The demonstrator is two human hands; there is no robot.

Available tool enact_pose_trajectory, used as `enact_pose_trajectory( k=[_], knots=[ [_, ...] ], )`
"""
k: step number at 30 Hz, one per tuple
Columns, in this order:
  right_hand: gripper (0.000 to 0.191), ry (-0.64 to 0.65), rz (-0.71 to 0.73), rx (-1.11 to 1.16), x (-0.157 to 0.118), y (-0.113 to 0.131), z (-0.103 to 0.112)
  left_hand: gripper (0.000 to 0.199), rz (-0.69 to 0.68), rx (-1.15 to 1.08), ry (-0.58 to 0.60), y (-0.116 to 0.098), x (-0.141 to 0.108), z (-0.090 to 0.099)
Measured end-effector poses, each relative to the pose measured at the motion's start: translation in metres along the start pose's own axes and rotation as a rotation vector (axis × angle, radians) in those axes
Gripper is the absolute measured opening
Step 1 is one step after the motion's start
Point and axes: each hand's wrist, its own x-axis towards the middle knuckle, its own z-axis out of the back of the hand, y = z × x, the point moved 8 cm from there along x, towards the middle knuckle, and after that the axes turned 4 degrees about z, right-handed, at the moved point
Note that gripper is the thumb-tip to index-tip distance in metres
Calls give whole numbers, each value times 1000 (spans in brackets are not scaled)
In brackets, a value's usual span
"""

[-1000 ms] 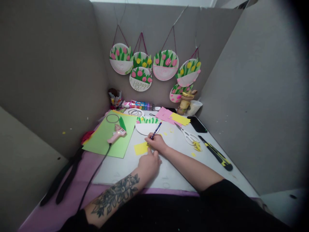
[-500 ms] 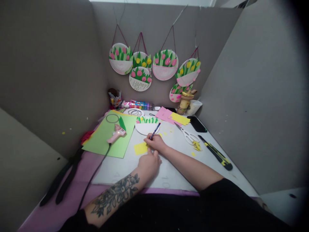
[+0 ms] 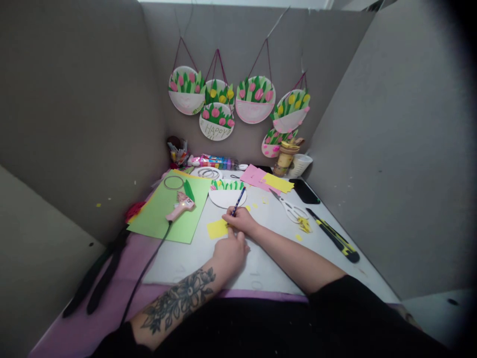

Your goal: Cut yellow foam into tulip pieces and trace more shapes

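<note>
My right hand (image 3: 241, 220) is closed round a dark patterned pencil (image 3: 239, 200), its tip down at the right end of a small yellow paper piece (image 3: 216, 229). Just below, my left hand (image 3: 231, 251) rests with a finger pointing at the paper's right edge; its other fingers are curled, and nothing shows in its grip. Beyond the pencil lies a white half-plate craft (image 3: 227, 198) with green leaves and small flowers along its top.
On the left, a pink glue gun (image 3: 180, 209) with a black cord lies on green paper (image 3: 182, 232). White scissors (image 3: 292, 211), a yellow-black cutter (image 3: 337, 239), a phone (image 3: 305, 191) and pink paper (image 3: 251, 175) lie right. Flower plates (image 3: 255, 112) hang behind.
The top of the pencil has tipped slightly to the left in my right hand. My left hand has stayed in place.
</note>
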Motion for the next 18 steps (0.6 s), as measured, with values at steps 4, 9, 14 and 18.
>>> enact_pose_trajectory(
  k=[4,9,14,18],
  knots=[
    [23,-133,32,-23,0,3,11,37,0,-1,1,0,0,-1],
    [23,-146,24,-66,0,1,11,37,0,6,-5,-1,0,0],
    [22,-138,26,-84,0,1,10,38,2,9,21,0,-1,0],
    [22,-143,41,-115,0,4,11,38,0,4,13,-1,-1,1]
  ],
)
